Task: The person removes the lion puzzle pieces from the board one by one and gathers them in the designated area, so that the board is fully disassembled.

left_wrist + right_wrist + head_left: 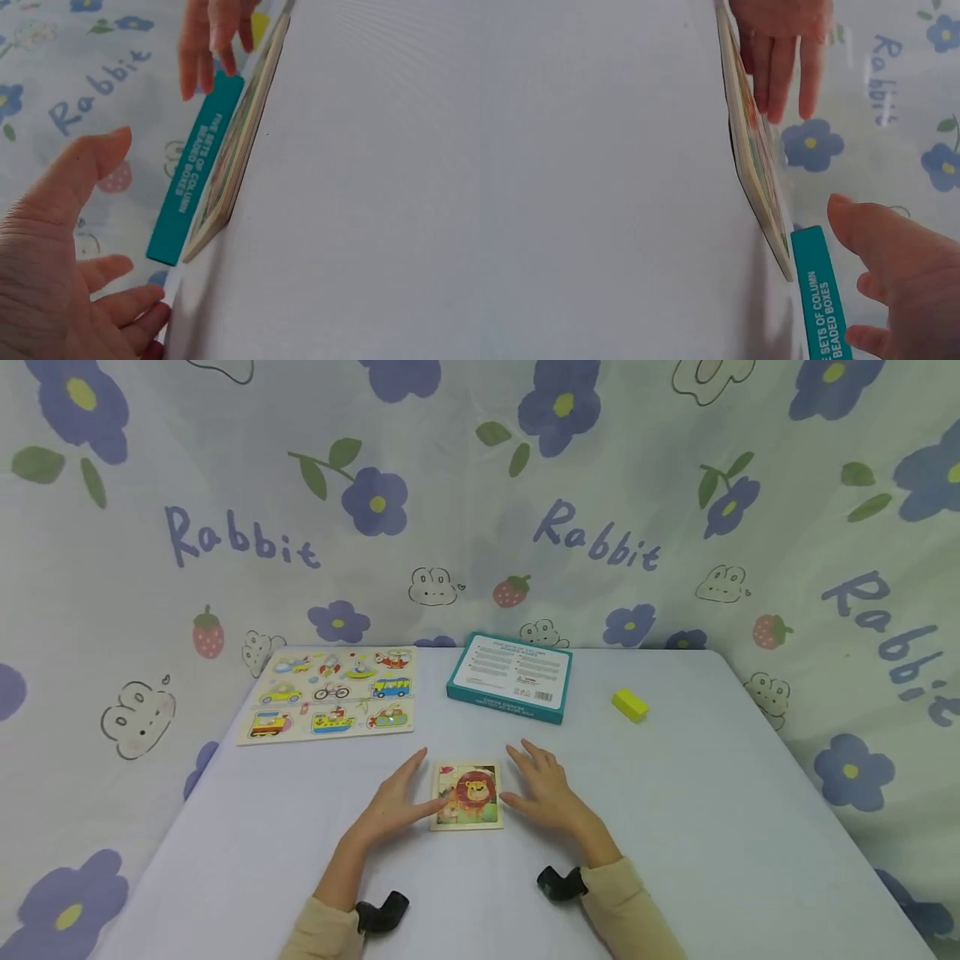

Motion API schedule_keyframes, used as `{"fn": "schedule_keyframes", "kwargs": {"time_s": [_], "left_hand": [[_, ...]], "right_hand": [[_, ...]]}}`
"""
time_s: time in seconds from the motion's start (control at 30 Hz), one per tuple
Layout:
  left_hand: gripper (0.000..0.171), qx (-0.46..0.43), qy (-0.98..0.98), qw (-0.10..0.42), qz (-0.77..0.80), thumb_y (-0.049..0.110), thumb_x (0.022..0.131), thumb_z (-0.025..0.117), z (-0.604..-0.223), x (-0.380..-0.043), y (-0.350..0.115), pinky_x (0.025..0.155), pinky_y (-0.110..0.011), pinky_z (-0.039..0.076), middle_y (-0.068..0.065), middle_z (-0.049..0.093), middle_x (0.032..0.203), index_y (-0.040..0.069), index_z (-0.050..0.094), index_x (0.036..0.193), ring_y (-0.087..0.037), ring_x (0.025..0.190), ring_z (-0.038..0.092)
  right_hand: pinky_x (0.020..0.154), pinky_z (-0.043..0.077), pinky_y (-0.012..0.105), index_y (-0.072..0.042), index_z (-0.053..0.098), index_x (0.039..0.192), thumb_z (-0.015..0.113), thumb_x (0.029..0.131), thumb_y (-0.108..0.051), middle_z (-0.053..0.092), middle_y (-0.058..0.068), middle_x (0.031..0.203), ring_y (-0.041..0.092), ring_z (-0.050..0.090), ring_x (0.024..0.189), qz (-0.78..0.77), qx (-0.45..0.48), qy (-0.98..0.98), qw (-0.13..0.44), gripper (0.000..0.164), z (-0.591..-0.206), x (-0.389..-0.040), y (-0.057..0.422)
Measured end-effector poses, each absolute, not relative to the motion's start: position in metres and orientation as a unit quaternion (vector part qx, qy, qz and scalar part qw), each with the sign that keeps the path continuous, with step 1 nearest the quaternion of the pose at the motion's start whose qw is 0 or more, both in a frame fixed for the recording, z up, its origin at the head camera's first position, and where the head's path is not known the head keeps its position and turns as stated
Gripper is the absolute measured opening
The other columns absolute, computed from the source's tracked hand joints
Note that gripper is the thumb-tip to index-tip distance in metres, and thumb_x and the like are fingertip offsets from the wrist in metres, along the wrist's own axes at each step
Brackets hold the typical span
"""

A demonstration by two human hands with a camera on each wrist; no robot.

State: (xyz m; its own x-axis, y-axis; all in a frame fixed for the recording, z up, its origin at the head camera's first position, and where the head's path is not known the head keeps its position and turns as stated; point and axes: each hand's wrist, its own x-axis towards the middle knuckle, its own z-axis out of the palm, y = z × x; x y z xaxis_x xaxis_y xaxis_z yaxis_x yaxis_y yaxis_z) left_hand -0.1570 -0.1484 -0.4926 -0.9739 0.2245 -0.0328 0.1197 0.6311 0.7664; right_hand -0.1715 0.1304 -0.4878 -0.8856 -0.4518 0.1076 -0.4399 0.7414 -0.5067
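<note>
teal box (510, 678) behind, vehicle board (332, 693) (far-left), sides open

The person wears a long-sleeved top in pale beige; the left sleeve (318, 935) and the right sleeve (630, 914) both end at the wrist in a soft, plain cuff. Just beside each cuff a small black device is strapped on, the left wrist camera (381, 914) and the right wrist camera (561, 883), each blocky with rounded edges. Both hands are bare.

Left hand (396, 806) flat, fingers straight, palm down; right hand (546, 793) likewise, fingers spread; both forearms angled inward, wrists low
</note>
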Motion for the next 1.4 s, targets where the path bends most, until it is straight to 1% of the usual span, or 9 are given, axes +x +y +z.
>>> {"fn": "schedule_keyframes", "kwargs": {"time_s": [0.07, 0.17, 0.27, 0.4, 0.5, 0.7, 1.03, 1.27, 1.4], "left_hand": [[0.093, 0.102, 0.899, 0.052, 0.423, 0.048, 0.073, 0.072, -0.495, -0.157, -0.148, 0.105, -0.053, 0.023, -0.013, 0.029, 0.147, 0.011, 0.026, 0.145, -0.033, 0.134, 0.024], [0.090, 0.110, 0.900, 0.034, 0.420, 0.047, 0.073, 0.071, -0.499, -0.156, -0.148, 0.104, -0.055, 0.021, -0.012, 0.032, 0.145, 0.011, 0.029, 0.144, -0.033, 0.132, 0.027], [0.089, 0.119, 0.904, 0.019, 0.410, 0.047, 0.073, 0.072, -0.503, -0.154, -0.148, 0.104, -0.055, 0.017, -0.012, 0.035, 0.143, 0.010, 0.032, 0.143, -0.033, 0.131, 0.029], [0.090, 0.136, 0.917, 0.003, 0.374, 0.049, 0.070, 0.073, -0.508, -0.152, -0.147, 0.100, -0.049, 0.016, -0.012, 0.038, 0.141, 0.010, 0.035, 0.141, -0.030, 0.130, 0.030], [0.087, 0.156, 0.929, -0.010, 0.334, 0.050, 0.070, 0.073, -0.511, -0.152, -0.147, 0.097, -0.047, 0.018, -0.010, 0.038, 0.141, 0.010, 0.038, 0.140, -0.027, 0.131, 0.029], [0.074, 0.188, 0.937, -0.027, 0.292, 0.048, 0.072, 0.071, -0.511, -0.151, -0.146, 0.094, -0.052, 0.021, -0.007, 0.038, 0.142, 0.014, 0.048, 0.134, -0.027, 0.132, 0.028], [0.073, 0.189, 0.940, -0.017, 0.284, 0.051, 0.074, 0.069, -0.512, -0.154, -0.145, 0.096, -0.053, 0.020, -0.006, 0.035, 0.144, 0.017, 0.047, 0.135, -0.027, 0.133, 0.026], [0.073, 0.193, 0.941, -0.017, 0.279, 0.052, 0.073, 0.068, -0.511, -0.156, -0.145, 0.096, -0.053, 0.021, -0.006, 0.036, 0.143, 0.017, 0.048, 0.134, -0.027, 0.132, 0.026], [0.073, 0.196, 0.941, -0.012, 0.275, 0.052, 0.074, 0.069, -0.510, -0.156, -0.144, 0.096, -0.055, 0.021, -0.007, 0.036, 0.143, 0.016, 0.048, 0.134, -0.028, 0.132, 0.026]], "right_hand": [[0.102, 0.020, 0.058, -0.016, 0.030, 0.144, 0.058, 0.085, -0.047, 0.021, 0.014, 0.148, 0.032, 0.020, 0.132, -0.283, -0.238, 0.929, 0.022, 0.072, -0.492, -0.172, 0.128], [0.102, 0.022, 0.054, -0.016, 0.034, 0.142, 0.057, 0.087, -0.045, 0.030, 0.011, 0.143, 0.028, 0.024, 0.130, -0.292, -0.252, 0.922, 0.013, 0.067, -0.499, -0.174, 0.125], [0.097, 0.027, 0.050, -0.014, 0.040, 0.138, 0.057, 0.088, -0.040, 0.040, 0.008, 0.134, 0.025, 0.031, 0.123, -0.288, -0.276, 0.917, -0.020, 0.059, -0.507, -0.176, 0.120], [0.090, 0.031, 0.047, -0.011, 0.048, 0.132, 0.057, 0.089, -0.037, 0.046, 0.007, 0.125, 0.025, 0.037, 0.116, -0.269, -0.289, 0.917, -0.063, 0.051, -0.514, -0.177, 0.114], [0.089, 0.031, 0.045, -0.011, 0.051, 0.129, 0.057, 0.089, -0.037, 0.047, 0.006, 0.124, 0.025, 0.038, 0.115, -0.251, -0.283, 0.922, -0.081, 0.048, -0.517, -0.175, 0.111], [0.089, 0.032, 0.044, -0.013, 0.054, 0.126, 0.058, 0.089, -0.037, 0.047, 0.005, 0.124, 0.023, 0.039, 0.114, -0.236, -0.269, 0.930, -0.089, 0.045, -0.518, -0.174, 0.111], [0.090, 0.033, 0.045, -0.015, 0.057, 0.120, 0.059, 0.088, -0.032, 0.049, 0.004, 0.121, 0.022, 0.040, 0.112, -0.244, -0.258, 0.929, -0.102, 0.036, -0.519, -0.176, 0.109], [0.089, 0.032, 0.045, -0.016, 0.060, 0.113, 0.058, 0.089, -0.031, 0.051, 0.004, 0.117, 0.023, 0.040, 0.111, -0.262, -0.220, 0.934, -0.106, 0.029, -0.520, -0.176, 0.102], [0.086, 0.033, 0.044, -0.015, 0.061, 0.110, 0.060, 0.088, -0.031, 0.052, 0.006, 0.115, 0.024, 0.040, 0.110, -0.269, -0.200, 0.936, -0.112, 0.028, -0.520, -0.175, 0.097]]}}
